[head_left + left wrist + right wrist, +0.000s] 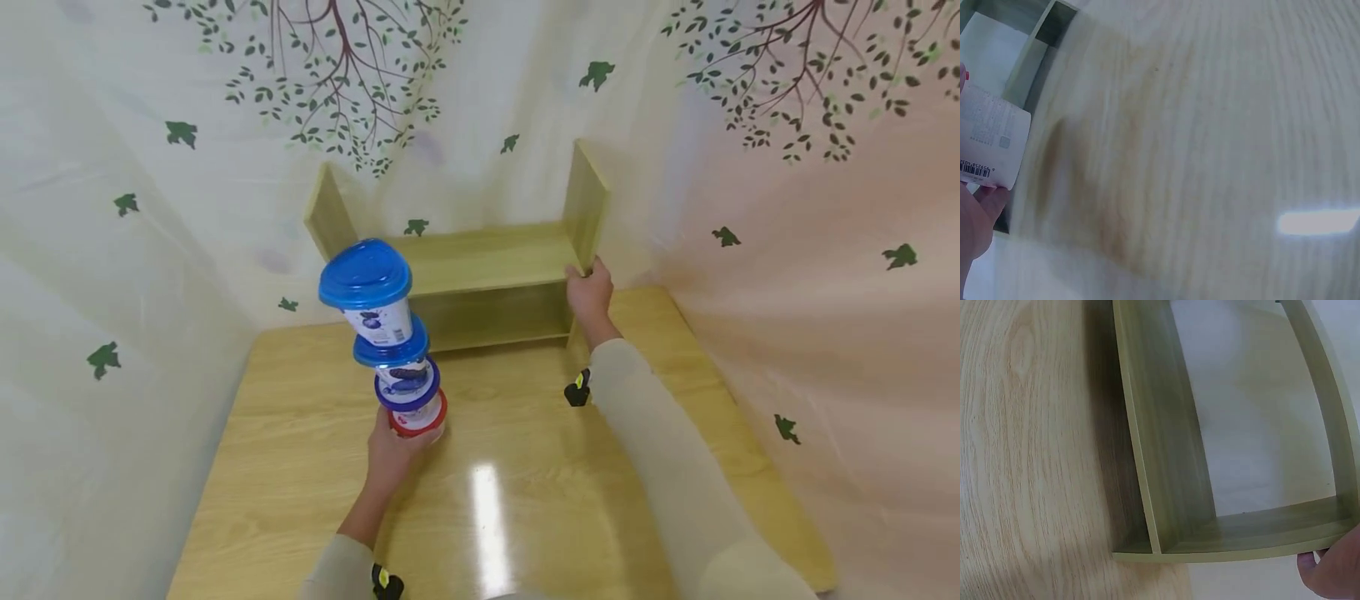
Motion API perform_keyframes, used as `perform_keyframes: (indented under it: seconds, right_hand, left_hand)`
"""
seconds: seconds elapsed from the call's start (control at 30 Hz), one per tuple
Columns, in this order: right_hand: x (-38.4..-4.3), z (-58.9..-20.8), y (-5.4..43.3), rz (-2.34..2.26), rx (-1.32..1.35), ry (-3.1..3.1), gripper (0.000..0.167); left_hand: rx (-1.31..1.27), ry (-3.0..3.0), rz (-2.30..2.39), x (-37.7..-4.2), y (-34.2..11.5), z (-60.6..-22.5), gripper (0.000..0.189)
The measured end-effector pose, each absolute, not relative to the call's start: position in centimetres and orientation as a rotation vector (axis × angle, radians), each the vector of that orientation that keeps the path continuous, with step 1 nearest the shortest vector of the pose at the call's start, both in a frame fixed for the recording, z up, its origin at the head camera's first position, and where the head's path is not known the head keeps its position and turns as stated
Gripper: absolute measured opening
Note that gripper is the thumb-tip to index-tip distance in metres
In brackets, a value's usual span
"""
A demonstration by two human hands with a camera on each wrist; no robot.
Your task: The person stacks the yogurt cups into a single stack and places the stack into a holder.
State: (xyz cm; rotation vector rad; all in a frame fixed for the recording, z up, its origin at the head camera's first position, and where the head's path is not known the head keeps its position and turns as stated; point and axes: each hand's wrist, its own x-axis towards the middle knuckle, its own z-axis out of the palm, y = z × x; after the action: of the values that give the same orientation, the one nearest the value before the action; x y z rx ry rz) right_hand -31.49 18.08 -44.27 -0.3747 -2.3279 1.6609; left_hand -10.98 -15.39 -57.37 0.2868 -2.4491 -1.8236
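Note:
My left hand (393, 454) holds the lowest tub of a leaning stack, a white one with a red lid (422, 418). Above it rise a tub with a dark blue lid (408, 385), one with a blue lid (393, 343), and a larger tub with a bright blue lid (367, 279) on top. The left wrist view shows a white tub (991, 140) with a barcode, fingers (992, 201) against its lower end. My right hand (591, 293) grips the right side panel of a small wooden shelf (487, 254); in the right wrist view most of that hand (1338, 569) is cut off.
The shelf stands at the back of a wooden table (517, 433), against a fabric backdrop (480, 92) printed with branches and leaves. The tub stack covers the shelf's left front part in the head view. Black wrist devices (577, 389) sit by both sleeves.

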Motion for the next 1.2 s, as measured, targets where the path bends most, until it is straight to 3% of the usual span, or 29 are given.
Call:
perform_keyframes:
  seconds: [0.4, 0.93, 1.2]
  right_hand:
    - [-31.2, -45.2, 18.0, 1.701, -0.409, -2.107, 0.037]
    - [-31.6, -45.0, 17.6, 1.695, -0.364, -2.204, 0.041]
    - [-31.6, -45.0, 17.4, 1.706, -0.324, -2.316, 0.042]
  left_hand:
    - [0.101, -2.482, -1.803, -14.7, -12.1, -54.2, 0.099]
    - [-0.004, -2.479, -1.736, -17.5, -11.1, -50.9, 0.090]
    - [-0.052, -2.469, -1.685, -19.3, -11.0, -49.1, 0.095]
